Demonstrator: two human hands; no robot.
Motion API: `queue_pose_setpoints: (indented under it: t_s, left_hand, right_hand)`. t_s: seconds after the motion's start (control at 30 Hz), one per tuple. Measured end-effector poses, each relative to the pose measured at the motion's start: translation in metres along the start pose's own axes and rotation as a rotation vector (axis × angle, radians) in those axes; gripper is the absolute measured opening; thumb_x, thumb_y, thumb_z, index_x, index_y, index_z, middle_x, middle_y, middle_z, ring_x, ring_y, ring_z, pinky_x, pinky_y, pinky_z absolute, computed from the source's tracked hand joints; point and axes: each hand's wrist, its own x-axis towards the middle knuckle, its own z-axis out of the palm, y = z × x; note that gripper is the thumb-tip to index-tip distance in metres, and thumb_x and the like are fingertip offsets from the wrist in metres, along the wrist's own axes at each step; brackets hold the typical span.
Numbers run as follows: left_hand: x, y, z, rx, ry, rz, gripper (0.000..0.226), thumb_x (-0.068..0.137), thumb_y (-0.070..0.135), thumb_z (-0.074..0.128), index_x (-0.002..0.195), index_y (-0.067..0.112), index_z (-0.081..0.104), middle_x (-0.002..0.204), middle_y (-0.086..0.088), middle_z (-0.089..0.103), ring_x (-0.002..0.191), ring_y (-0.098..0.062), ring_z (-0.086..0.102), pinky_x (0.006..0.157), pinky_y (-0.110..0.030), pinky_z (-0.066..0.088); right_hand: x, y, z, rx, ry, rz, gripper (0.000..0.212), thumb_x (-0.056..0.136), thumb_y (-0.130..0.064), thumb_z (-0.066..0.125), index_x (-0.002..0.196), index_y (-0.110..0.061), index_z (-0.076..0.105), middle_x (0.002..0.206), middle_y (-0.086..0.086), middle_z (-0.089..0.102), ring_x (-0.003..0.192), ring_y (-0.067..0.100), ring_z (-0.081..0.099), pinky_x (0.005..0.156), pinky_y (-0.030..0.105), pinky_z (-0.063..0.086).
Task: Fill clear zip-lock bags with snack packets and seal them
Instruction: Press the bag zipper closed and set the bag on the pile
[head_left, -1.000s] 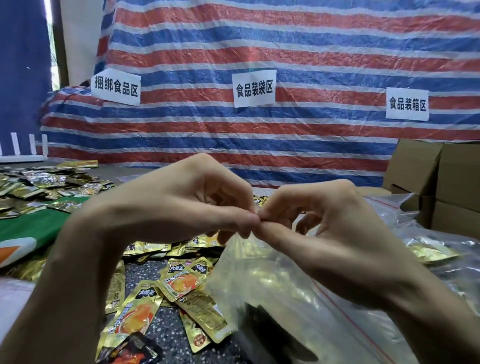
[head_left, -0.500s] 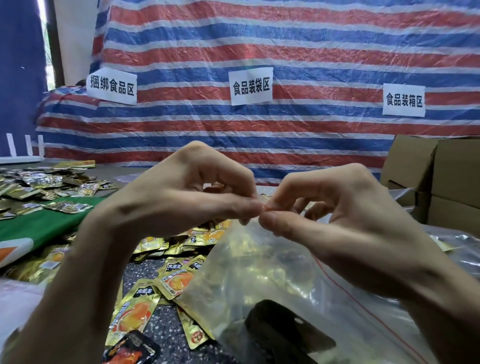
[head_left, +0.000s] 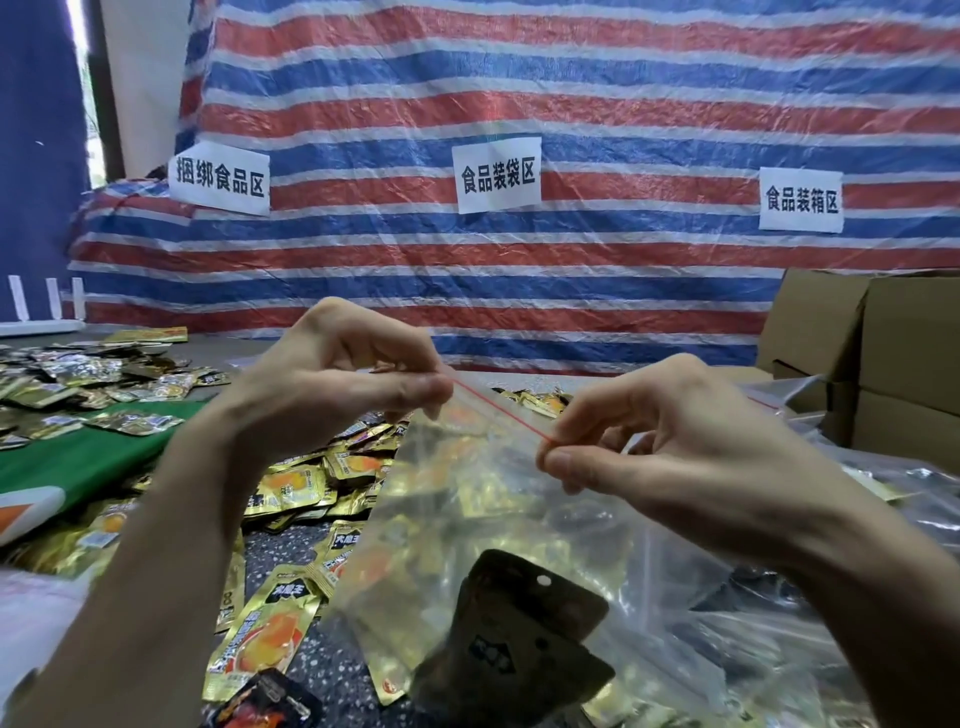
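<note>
The bag (head_left: 467, 519), filled with packets (head_left: 524, 639), is held at the centre of the frame, and its zip line (head_left: 498, 410), slanting down to the right, is pinched between the left hand (head_left: 332, 384) and the right hand (head_left: 675, 431), so sealing is probably to be run along this slant.

The zip-lock bag (head_left: 467, 499) hangs between the left hand (head_left: 332, 389) and right hand (head_left: 665, 436), with a packet (head_left: 519, 639) inside it. Loose snack packets (head_left: 291, 488) lie on the table (head_left: 275, 545) beneath and to the left. Cardboard boxes (head_left: 883, 364) stand at the right; a tarp (head_left: 519, 78) hangs behind.
</note>
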Motion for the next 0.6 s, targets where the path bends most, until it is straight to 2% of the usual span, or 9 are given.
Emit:
queue_pose_setpoints:
  t_s: [0.1,0.23,0.43,0.6]
  left_hand:
    - [-0.002,-0.008,-0.003,-0.042,0.036,-0.01,0.025,0.074,0.032,0.071,0.071,0.007,0.074,0.063,0.0,0.064,0.059,-0.008,0.053,0.055,-0.017,0.043]
    - [-0.005,-0.018,-0.007,-0.074,0.076,-0.042,0.024,0.071,0.033,0.072,0.071,0.01,0.076,0.063,-0.002,0.065,0.059,-0.009,0.055,0.055,-0.016,0.044]
    - [-0.006,-0.028,-0.011,-0.069,0.082,-0.093,0.009,0.073,0.025,0.077,0.07,0.017,0.077,0.063,-0.003,0.066,0.059,-0.007,0.056,0.055,-0.016,0.045]
    - [-0.009,-0.036,-0.013,-0.045,0.132,-0.115,0.024,0.07,0.038,0.073,0.07,0.014,0.076,0.066,-0.007,0.066,0.061,-0.01,0.056,0.056,-0.016,0.045]
  right_hand:
    - [0.0,0.006,-0.004,0.02,-0.035,0.049,0.01,0.088,-0.023,0.072,0.081,-0.023,0.078,0.072,-0.007,0.074,0.067,0.005,0.067,0.062,0.014,0.051]
    - [0.002,0.013,-0.008,0.043,-0.075,0.1,0.008,0.087,-0.021,0.074,0.08,-0.02,0.079,0.072,-0.004,0.075,0.065,0.003,0.067,0.06,0.012,0.048]
    - [0.004,0.025,-0.011,0.067,-0.134,0.177,0.016,0.087,-0.022,0.074,0.073,-0.013,0.076,0.071,0.002,0.075,0.061,0.006,0.063,0.062,0.02,0.051]
    - [0.004,0.032,-0.017,0.092,-0.165,0.23,0.013,0.088,-0.017,0.074,0.076,-0.01,0.076,0.072,0.005,0.075,0.06,0.007,0.062,0.057,0.017,0.048]
